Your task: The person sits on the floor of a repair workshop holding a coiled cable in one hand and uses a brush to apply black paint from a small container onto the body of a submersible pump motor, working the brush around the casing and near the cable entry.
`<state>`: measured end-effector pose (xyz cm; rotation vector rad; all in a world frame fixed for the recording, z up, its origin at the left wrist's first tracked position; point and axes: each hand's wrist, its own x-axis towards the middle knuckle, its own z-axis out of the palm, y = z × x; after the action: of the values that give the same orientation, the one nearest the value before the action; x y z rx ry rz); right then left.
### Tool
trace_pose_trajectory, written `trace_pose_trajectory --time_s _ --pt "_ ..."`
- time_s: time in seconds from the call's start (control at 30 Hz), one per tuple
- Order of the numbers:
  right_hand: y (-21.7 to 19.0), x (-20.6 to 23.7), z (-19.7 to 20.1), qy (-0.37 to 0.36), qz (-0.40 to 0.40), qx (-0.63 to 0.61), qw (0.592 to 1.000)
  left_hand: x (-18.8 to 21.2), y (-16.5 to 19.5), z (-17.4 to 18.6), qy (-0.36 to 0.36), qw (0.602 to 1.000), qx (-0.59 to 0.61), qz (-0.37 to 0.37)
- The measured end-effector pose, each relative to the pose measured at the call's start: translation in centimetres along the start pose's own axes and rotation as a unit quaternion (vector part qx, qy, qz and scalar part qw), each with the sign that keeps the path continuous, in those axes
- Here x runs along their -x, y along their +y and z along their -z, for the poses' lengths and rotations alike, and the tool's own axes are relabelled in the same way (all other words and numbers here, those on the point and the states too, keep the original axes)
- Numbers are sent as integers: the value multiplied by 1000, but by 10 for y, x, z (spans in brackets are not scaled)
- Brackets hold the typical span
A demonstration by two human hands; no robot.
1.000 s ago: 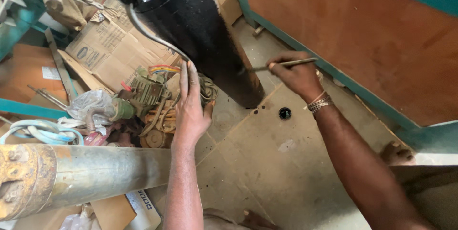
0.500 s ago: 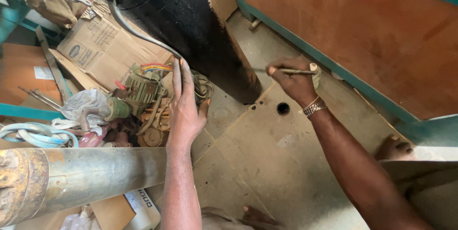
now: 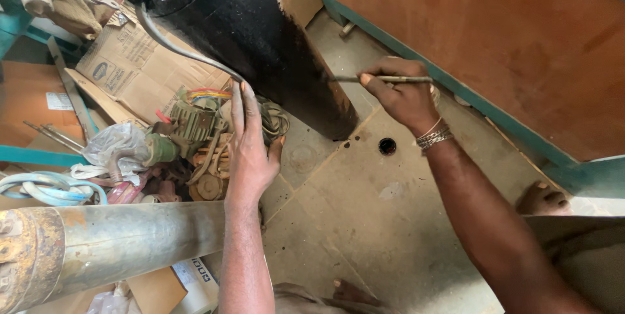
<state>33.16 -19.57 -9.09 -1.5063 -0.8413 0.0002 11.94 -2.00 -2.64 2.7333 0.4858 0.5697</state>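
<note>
A: Head view, frame centre. Right hand (image 3: 403, 96) is closed round a thin brush (image 3: 384, 79), tip touching the side of the big black cylinder (image 3: 260, 34) that runs from the top of the frame down to centre.

B: Left?

A: Left hand (image 3: 250, 148) is flat and open, fingers spread, nothing gripped. It rests against the cylinder's lower left edge, beside the grey cable (image 3: 182, 50) and above the pile of old motor parts (image 3: 195, 151).

B: Anything moved in the last second?

A: Camera has swung slightly. Brush hand sits a touch lower and nearer the cylinder's bottom end than a second ago; left hand has barely moved. Reads as brushing carrying on down the black surface, with the left bracing.

B: Surroundings?

A: Rusty metal pipe (image 3: 111, 245) at lower left, cardboard boxes (image 3: 130, 73) at upper left, small dark cap (image 3: 387, 146) on the floor (image 3: 364, 223) just below the brush hand. Orange wall panel (image 3: 495, 40) at upper right.
</note>
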Motion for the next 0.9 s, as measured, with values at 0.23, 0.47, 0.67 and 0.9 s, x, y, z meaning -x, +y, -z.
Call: trace_pose_trajectory --time_s 0.23,0.47,0.67,0.9 --pt "-10 -8 2 57 173 -113 977 0 1 -1 -8 1000 9 2" --pt "-27 -3 -1 62 118 -17 991 2 2 0 -7 1000 5 13" --pt "-13 -4 3 17 90 -95 991 1 -2 0 8 1000 3 -16" --pt "-16 -1 2 9 102 -94 990 -1 0 0 -9 1000 17 14"
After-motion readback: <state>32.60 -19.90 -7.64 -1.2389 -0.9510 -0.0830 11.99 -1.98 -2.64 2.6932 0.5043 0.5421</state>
